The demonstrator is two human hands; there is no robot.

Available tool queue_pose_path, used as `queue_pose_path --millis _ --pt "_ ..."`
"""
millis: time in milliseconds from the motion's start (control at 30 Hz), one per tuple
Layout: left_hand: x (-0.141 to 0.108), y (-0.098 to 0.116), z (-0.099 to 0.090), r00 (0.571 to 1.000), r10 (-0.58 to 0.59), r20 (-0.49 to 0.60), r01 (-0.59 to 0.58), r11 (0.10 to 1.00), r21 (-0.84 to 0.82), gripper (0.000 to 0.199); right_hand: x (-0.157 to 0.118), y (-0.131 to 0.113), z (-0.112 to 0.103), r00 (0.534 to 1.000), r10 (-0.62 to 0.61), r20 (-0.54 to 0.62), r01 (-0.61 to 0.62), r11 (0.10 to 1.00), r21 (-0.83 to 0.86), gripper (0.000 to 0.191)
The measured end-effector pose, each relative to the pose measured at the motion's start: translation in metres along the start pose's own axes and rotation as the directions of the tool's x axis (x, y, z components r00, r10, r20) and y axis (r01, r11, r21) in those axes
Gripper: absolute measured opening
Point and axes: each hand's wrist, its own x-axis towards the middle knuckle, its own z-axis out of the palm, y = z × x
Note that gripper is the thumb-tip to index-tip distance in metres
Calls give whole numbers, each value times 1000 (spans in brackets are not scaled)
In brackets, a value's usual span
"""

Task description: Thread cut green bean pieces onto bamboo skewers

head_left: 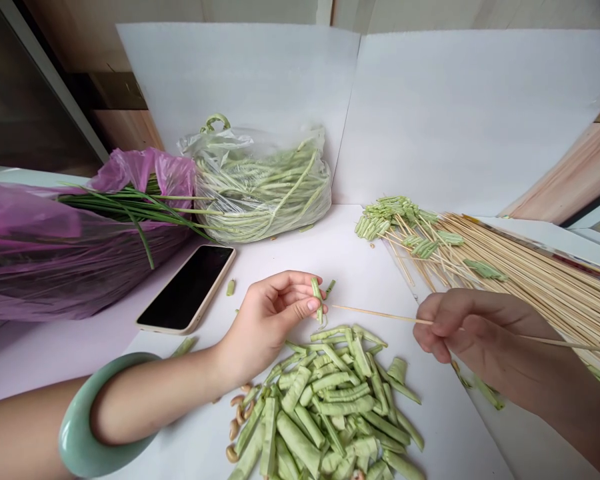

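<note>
My left hand (270, 320) pinches a short, pale green bean piece (317, 300) between thumb and fingers. My right hand (480, 340) grips a thin wooden skewer (375, 313), its pointed tip a little to the right of the bean piece and apart from it. Below my hands lies a heap of cut, folded green bean pieces (330, 400). Beside the heap are several small tan curled pieces (237, 415). A bundle of bare wooden skewers (535, 280) lies at the right, with bean pieces threaded on some skewers (390, 217).
A clear plastic bag of long pale green beans (260, 187) stands at the back. A purple plastic bag (55, 253) with dark green stalks (140, 207) lies at the left. A phone (187, 288) rests on the white surface (330, 253), and white boards (455, 113) stand behind.
</note>
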Motion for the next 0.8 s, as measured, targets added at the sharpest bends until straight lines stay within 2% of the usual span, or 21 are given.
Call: queue_pose_path --millis 200,333,800 --pt "0 2 2 999 8 36 -7 1000 -19 2 -3 -1 8 997 -79 10 79 993 -88 22" --pt "-1 2 2 999 5 35 -4 999 -37 3 -6 2 8 994 -99 48 104 984 -141 20" --pt "-1 3 3 999 30 40 -31 1000 7 9 -9 0 9 992 -122 26 125 973 -195 20"
